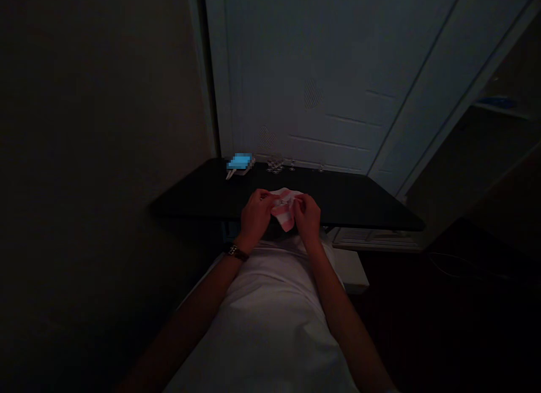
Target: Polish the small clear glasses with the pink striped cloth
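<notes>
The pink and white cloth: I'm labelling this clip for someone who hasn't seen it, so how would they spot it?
Find the black table in front of the pale door. At its near edge, the left hand and right hand pinch a small cloth between them. It is the only pink-and-white striped item; the blue object and small clear items lie at the far edge.

The cloth (284,211) is pink-and-white striped. The table (198,199) is black; the far-left box (240,162) is bright blue.
</notes>
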Tool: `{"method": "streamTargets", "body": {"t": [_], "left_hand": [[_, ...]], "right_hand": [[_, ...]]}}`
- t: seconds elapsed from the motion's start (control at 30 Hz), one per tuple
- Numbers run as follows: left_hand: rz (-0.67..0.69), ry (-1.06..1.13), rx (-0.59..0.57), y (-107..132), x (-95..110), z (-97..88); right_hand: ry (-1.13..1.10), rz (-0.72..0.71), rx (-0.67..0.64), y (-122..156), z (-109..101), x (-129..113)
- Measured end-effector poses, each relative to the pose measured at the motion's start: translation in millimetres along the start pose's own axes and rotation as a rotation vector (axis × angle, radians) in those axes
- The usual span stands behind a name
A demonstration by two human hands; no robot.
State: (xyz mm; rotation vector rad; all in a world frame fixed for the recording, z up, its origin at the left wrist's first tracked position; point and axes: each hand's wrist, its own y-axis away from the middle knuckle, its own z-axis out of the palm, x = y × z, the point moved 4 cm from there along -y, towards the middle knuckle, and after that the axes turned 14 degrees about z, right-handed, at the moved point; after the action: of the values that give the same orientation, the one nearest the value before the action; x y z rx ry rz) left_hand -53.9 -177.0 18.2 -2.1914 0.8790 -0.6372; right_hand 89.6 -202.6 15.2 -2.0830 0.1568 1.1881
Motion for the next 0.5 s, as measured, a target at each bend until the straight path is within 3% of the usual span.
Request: {"method": "streamTargets", "body": {"t": [0.27,0.5], "left_hand": [[-0.022,0.032,0.013,-0.2,0.6,-0.7],[-0.059,0.190,0.151,-1.0,-3.6,-2.2]], "right_hand": [[0.024,-0.041,0.004,-0.1,0.3,-0.4],[0.056,-0.039,-0.026,-1.0,2.1,-0.8]]}}
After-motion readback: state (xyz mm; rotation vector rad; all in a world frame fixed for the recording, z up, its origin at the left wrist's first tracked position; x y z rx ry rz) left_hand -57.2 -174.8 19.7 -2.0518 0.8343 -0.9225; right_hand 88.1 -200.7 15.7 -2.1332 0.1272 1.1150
